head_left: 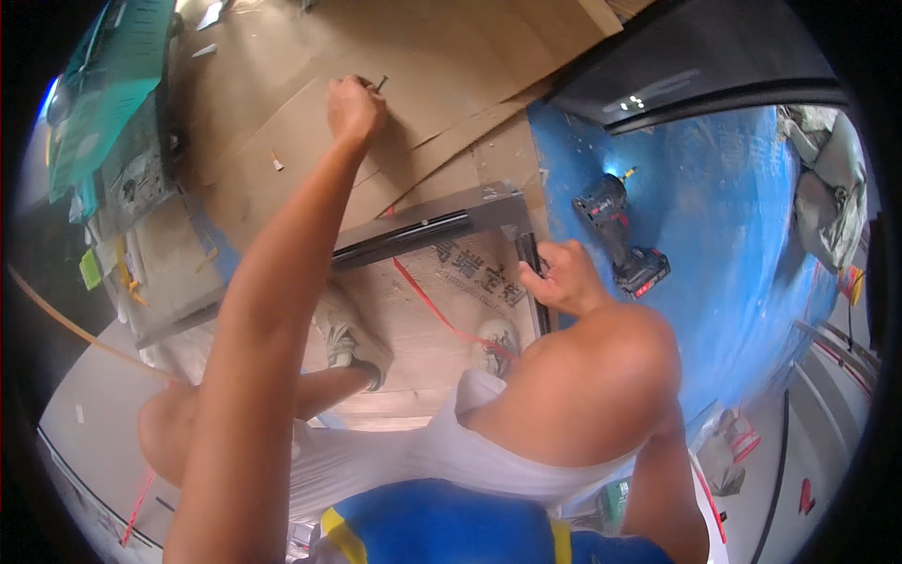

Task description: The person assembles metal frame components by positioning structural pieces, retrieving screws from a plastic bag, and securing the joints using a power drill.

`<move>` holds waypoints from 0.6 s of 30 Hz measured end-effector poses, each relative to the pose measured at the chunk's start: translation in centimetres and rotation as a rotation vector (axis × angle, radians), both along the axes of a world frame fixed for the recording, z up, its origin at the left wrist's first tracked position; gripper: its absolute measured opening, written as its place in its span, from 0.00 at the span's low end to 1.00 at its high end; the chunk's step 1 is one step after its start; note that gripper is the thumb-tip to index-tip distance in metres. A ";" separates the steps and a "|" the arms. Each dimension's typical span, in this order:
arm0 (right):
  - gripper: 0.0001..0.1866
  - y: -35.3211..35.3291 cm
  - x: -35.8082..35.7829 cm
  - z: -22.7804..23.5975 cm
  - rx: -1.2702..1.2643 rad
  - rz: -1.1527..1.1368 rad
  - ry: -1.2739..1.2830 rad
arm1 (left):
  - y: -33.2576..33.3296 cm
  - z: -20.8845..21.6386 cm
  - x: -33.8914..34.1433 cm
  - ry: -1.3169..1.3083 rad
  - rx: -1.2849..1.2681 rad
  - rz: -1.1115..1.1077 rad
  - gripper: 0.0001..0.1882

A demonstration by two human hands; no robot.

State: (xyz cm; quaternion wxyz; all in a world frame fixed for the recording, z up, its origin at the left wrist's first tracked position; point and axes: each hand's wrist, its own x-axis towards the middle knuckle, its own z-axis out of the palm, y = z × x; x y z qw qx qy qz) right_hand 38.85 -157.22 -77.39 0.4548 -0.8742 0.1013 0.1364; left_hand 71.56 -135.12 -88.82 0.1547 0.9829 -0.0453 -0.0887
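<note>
Out over the cardboard (282,66), my left hand (355,108) is closed with its fingers pinching a thin dark rod (382,83); the rod looks like a screw, but it is too small to be sure. My right hand (564,277) grips a short black strip (528,250) at the right side of a dark grey frame (489,214), just below its corner. The palm hides the strip's lower part. A second black strip (404,239) lies along the frame's far bar.
A cordless drill (615,230) with its light on lies right of my right hand on blue sheeting (714,235). A red strap (442,315) crosses the cardboard between my shoes. Teal sheets (108,122) stand at the far left. Grey bags (832,188) lie at the far right.
</note>
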 end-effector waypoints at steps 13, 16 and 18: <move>0.24 -0.6 0.2 -0.1 0.186 0.015 0.061 | -1.3 0.7 -0.7 -0.125 -0.049 -0.230 0.12; 0.22 -0.6 0.5 -3.1 0.374 -0.302 0.054 | -1.8 -0.1 -1.4 -0.239 -0.024 -0.245 0.08; 0.20 -1.0 2.5 -3.3 0.484 -0.429 0.102 | -3.1 0.8 -2.9 -0.108 -0.259 -0.335 0.08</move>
